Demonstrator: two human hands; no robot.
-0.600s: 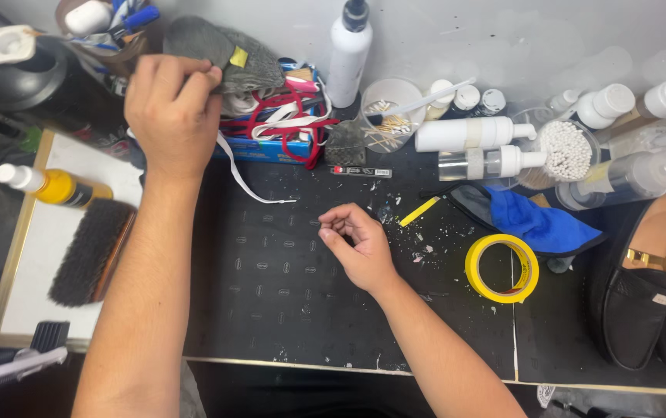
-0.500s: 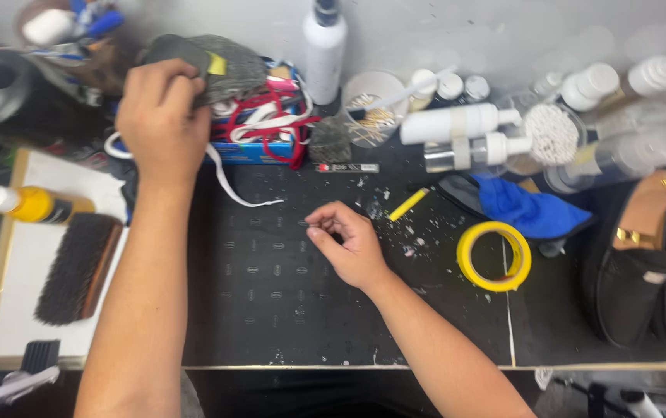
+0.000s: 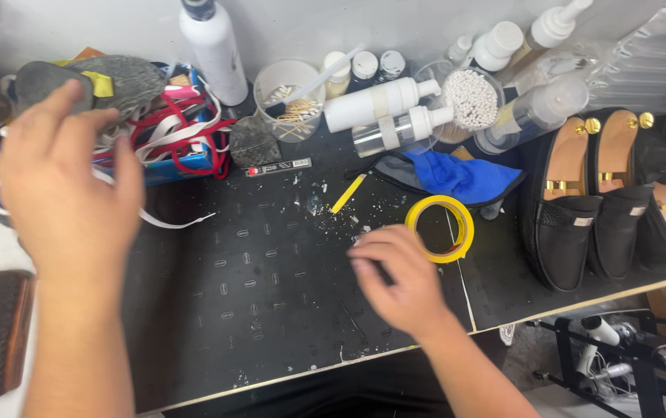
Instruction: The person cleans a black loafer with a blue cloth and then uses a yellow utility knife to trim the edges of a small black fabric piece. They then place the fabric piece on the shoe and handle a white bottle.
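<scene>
On the black mat [image 3: 255, 279], my right hand [image 3: 402, 282] pinches at white crumbs [image 3: 340, 220] beside the yellow tape roll [image 3: 440, 228], my left hand [image 3: 66, 197] open, empty near the grey shoe [image 3: 108, 81]; clearing step, a finer pinch seems needed.

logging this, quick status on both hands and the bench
Left hand open, raised near grey shoe. Right hand on black mat beside yellow tape roll. Both empty, it seems.

The left hand [image 3: 62, 193] hovered open near a grey shoe [image 3: 97, 81]; the right hand [image 3: 402, 282] rested beside yellow tape [image 3: 440, 228] on the black mat [image 3: 248, 286].
</scene>
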